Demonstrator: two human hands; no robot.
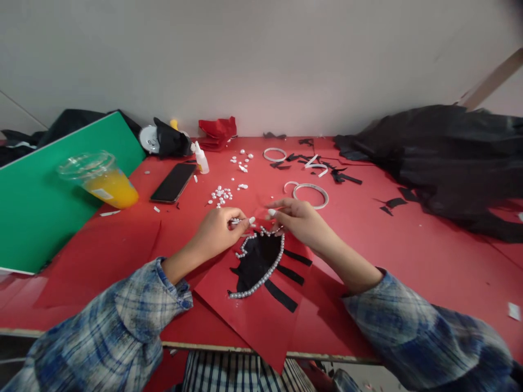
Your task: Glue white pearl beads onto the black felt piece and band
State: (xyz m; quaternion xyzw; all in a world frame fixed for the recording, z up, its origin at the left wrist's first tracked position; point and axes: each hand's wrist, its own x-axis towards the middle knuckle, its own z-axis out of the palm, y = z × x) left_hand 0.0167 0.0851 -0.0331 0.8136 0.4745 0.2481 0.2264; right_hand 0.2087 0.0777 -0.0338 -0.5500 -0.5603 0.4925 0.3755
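A red sheet lies at the table's front, bearing a black cut-out shape with black strips on its right side. A string of silver beads follows the shape's curved edge and zigzags along its top. My left hand is closed at the upper left of the shape, with silvery beads of the string showing between its fingers. At the upper right corner, my right hand has its fingertips curled in against the string; its grip is partly hidden. Loose white pearl beads lie just beyond my left hand.
A cup of orange drink leans by a green board at left. Beside it are a phone and a small glue bottle. Tape rolls and black scraps lie behind my right hand. Black material covers the far right.
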